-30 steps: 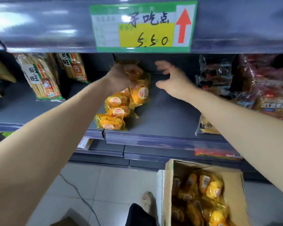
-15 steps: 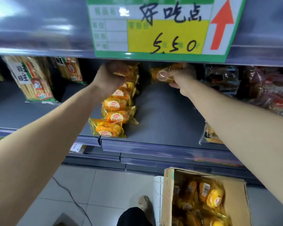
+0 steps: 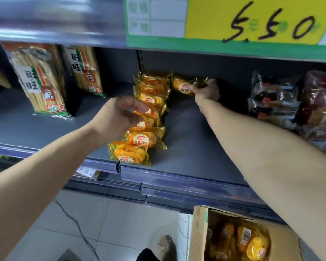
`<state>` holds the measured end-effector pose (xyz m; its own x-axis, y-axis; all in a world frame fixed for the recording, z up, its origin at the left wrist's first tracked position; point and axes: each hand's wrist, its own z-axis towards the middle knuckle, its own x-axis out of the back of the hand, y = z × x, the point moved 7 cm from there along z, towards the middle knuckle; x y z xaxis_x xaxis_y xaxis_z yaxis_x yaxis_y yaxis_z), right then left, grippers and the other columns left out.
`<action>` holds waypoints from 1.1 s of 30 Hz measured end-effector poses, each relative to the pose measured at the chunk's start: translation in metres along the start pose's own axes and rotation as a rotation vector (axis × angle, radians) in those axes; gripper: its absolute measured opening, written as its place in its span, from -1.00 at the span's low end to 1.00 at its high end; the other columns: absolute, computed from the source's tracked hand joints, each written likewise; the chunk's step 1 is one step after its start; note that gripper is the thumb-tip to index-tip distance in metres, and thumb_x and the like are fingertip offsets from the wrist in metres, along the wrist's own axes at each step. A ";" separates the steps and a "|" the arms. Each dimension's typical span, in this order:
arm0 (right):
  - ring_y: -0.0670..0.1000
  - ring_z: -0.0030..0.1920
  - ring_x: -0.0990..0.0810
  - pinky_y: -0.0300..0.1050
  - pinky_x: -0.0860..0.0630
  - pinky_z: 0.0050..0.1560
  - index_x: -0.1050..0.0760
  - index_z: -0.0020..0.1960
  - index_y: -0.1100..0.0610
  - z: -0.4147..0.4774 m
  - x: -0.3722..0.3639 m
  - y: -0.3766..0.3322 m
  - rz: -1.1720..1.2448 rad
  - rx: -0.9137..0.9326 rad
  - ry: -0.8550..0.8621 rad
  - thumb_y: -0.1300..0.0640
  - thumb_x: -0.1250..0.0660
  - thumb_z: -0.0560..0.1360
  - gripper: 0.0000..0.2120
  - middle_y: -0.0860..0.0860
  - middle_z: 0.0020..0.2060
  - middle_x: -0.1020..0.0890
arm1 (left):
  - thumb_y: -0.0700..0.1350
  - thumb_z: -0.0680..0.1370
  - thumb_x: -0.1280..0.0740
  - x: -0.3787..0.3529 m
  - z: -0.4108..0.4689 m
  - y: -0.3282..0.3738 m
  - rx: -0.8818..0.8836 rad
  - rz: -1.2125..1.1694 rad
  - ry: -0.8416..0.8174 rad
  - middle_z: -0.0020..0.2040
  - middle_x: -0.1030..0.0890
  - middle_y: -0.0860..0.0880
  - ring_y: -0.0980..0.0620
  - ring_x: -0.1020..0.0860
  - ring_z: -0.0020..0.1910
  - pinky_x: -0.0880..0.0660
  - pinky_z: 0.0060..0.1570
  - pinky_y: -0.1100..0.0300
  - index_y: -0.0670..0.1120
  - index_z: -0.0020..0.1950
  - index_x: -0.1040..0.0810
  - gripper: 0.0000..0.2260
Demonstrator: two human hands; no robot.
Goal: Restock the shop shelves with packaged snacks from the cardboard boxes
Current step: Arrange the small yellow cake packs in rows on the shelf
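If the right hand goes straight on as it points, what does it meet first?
Probably the dark grey shelf back panel; the right hand, gripping an orange plastic snack packet, looks near it.

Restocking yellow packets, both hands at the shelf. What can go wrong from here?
1. The front packet sits right at the shelf lip; the left hand, over the row, may nudge it off.
2. The right hand grips a loose packet beside the row's back end; setting it down may topple those.

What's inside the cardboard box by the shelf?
The box holds yellow snack packs, the same wrap as the row on the shelf. Its bottom is hidden beneath them and cut off by the frame.
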<state>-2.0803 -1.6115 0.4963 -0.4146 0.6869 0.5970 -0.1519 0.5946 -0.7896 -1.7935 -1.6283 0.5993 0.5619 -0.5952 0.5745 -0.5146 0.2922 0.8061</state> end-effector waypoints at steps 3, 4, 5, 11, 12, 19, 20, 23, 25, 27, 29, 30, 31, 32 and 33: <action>0.21 0.35 -0.36 0.07 -0.40 0.28 -0.26 0.35 0.14 -0.004 0.010 0.003 -0.079 -0.037 0.036 -0.12 -0.35 0.46 -0.41 0.14 0.35 -0.39 | -0.38 0.49 -0.33 -0.009 -0.002 0.002 -0.010 -0.005 -0.016 -0.12 -0.61 0.07 -0.02 -0.62 -0.11 -0.54 0.05 0.00 0.08 -0.14 -0.55 -0.67; 0.20 0.35 -0.36 0.06 -0.39 0.28 -0.26 0.35 0.13 -0.010 0.017 0.003 -0.082 -0.043 0.049 -0.10 -0.33 0.48 -0.44 0.13 0.36 -0.37 | -0.38 0.49 -0.32 -0.013 -0.003 0.005 -0.017 -0.003 -0.022 -0.11 -0.60 0.06 -0.01 -0.62 -0.10 -0.54 0.05 0.03 0.08 -0.14 -0.55 -0.67; 0.19 0.34 -0.37 0.04 -0.38 0.28 -0.28 0.35 0.13 -0.015 0.024 0.003 -0.087 -0.025 0.071 -0.06 -0.30 0.50 -0.49 0.13 0.36 -0.37 | -0.38 0.49 -0.33 -0.018 -0.003 0.008 -0.027 -0.007 -0.024 -0.11 -0.60 0.05 -0.03 -0.62 -0.08 -0.54 0.05 0.05 0.08 -0.14 -0.55 -0.68; 0.11 0.22 -0.47 -0.11 -0.38 0.20 -0.44 0.22 0.18 -0.088 0.077 -0.015 -0.010 0.349 -0.013 0.20 -0.27 0.52 -0.73 0.12 0.20 -0.53 | -0.41 0.49 -0.27 -0.074 -0.016 0.047 -0.072 -0.053 -0.095 -0.11 -0.57 0.04 0.11 -0.56 -0.10 -0.45 -0.19 0.48 -0.06 -0.03 -0.55 -0.74; 0.09 0.18 -0.50 -0.11 -0.40 0.17 -0.46 0.20 0.18 -0.105 0.090 -0.013 0.019 0.398 -0.034 0.23 -0.27 0.51 -0.74 0.11 0.16 -0.55 | -0.40 0.50 -0.26 -0.087 -0.021 0.053 -0.086 -0.040 -0.127 -0.12 -0.56 0.05 0.13 -0.54 -0.13 -0.46 -0.16 0.45 -0.07 -0.02 -0.54 -0.75; -0.06 -0.16 -0.50 -0.18 -0.46 -0.06 -0.50 0.06 0.16 -0.214 0.184 0.092 0.029 0.495 -0.220 0.33 -0.23 0.51 -0.82 -0.12 -0.19 -0.51 | -0.40 0.50 -0.24 -0.198 -0.071 0.047 0.072 -0.009 -0.393 -0.22 -0.56 -0.12 0.04 -0.51 -0.30 -0.48 -0.18 0.21 -0.21 -0.03 -0.59 -0.82; -0.05 -0.16 -0.51 -0.18 -0.47 -0.06 -0.51 0.07 0.17 -0.226 0.194 0.114 -0.034 0.474 -0.247 0.31 -0.24 0.52 -0.83 -0.11 -0.19 -0.52 | -0.40 0.49 -0.23 -0.219 -0.082 0.043 0.112 -0.017 -0.459 -0.26 -0.54 -0.12 0.01 -0.49 -0.32 -0.48 -0.17 0.17 -0.16 -0.12 -0.57 -0.81; 0.02 -0.09 -0.57 -0.12 -0.48 -0.05 -0.53 0.07 0.13 -0.243 0.204 0.186 -0.278 0.387 -0.397 0.25 -0.24 0.54 -0.84 -0.06 -0.13 -0.58 | -0.37 0.49 -0.22 -0.281 -0.115 0.026 0.196 0.056 -0.595 -0.33 -0.51 -0.07 -0.01 -0.47 -0.34 -0.46 -0.24 0.19 -0.06 -0.22 -0.50 -0.77; 0.08 0.00 -0.58 -0.10 -0.49 -0.01 -0.54 0.09 0.12 -0.243 0.201 0.236 -0.459 0.307 -0.516 0.24 -0.25 0.53 -0.82 0.03 -0.01 -0.63 | -0.34 0.48 -0.23 -0.316 -0.134 0.011 0.224 0.125 -0.640 -0.32 -0.50 -0.06 -0.04 -0.47 -0.31 -0.43 -0.30 0.25 -0.10 -0.18 -0.54 -0.82; 0.09 0.06 -0.57 -0.07 -0.51 0.07 -0.54 0.13 0.13 -0.241 0.195 0.282 -0.542 0.211 -0.616 0.23 -0.26 0.53 -0.79 0.07 0.10 -0.61 | -0.32 0.50 -0.25 -0.347 -0.151 -0.005 0.221 0.234 -0.709 -0.22 -0.54 -0.06 -0.01 -0.48 -0.23 -0.40 -0.31 0.33 -0.21 0.04 -0.60 -0.82; 0.10 0.11 -0.55 -0.07 -0.50 0.09 -0.51 0.20 0.13 -0.241 0.190 0.321 -0.601 0.096 -0.676 0.21 -0.28 0.52 -0.74 0.10 0.18 -0.57 | -0.26 0.54 -0.26 -0.369 -0.164 -0.027 0.256 0.361 -0.773 0.07 -0.59 -0.12 -0.03 -0.53 -0.01 -0.46 -0.08 0.26 -0.22 0.23 -0.54 -0.73; 0.11 0.13 -0.53 -0.09 -0.49 0.08 -0.49 0.25 0.13 -0.241 0.187 0.339 -0.615 0.031 -0.699 0.19 -0.28 0.53 -0.71 0.10 0.20 -0.54 | -0.24 0.55 -0.25 -0.377 -0.169 -0.040 0.286 0.393 -0.787 0.18 -0.58 -0.15 -0.07 -0.54 0.10 -0.47 0.05 0.20 -0.20 0.26 -0.53 -0.71; 0.11 0.14 -0.52 -0.10 -0.48 0.06 -0.46 0.28 0.13 -0.241 0.182 0.354 -0.614 -0.029 -0.719 0.18 -0.28 0.53 -0.68 0.10 0.21 -0.52 | -0.22 0.55 -0.26 -0.384 -0.173 -0.051 0.305 0.414 -0.789 0.22 -0.57 -0.16 -0.11 -0.54 0.17 -0.48 0.13 0.14 -0.20 0.26 -0.53 -0.71; 0.11 0.15 -0.52 -0.10 -0.48 0.07 -0.43 0.30 0.13 -0.242 0.178 0.366 -0.604 -0.080 -0.730 0.17 -0.28 0.53 -0.65 0.10 0.21 -0.51 | -0.21 0.54 -0.27 -0.392 -0.175 -0.061 0.319 0.432 -0.778 0.22 -0.56 -0.17 -0.13 -0.54 0.19 -0.49 0.17 0.10 -0.19 0.26 -0.53 -0.71; 0.12 0.17 -0.51 -0.08 -0.48 0.09 -0.39 0.34 0.14 -0.241 0.173 0.378 -0.591 -0.127 -0.736 0.15 -0.29 0.53 -0.61 0.11 0.22 -0.49 | -0.20 0.54 -0.27 -0.398 -0.177 -0.069 0.332 0.447 -0.764 0.23 -0.56 -0.17 -0.14 -0.54 0.20 -0.49 0.19 0.08 -0.19 0.26 -0.52 -0.70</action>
<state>-1.9927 -1.1675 0.3357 -0.7696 -0.1490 0.6209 -0.4367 0.8322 -0.3415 -1.8670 -1.2794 0.3400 -0.2481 -0.8430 0.4772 -0.8038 0.4541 0.3843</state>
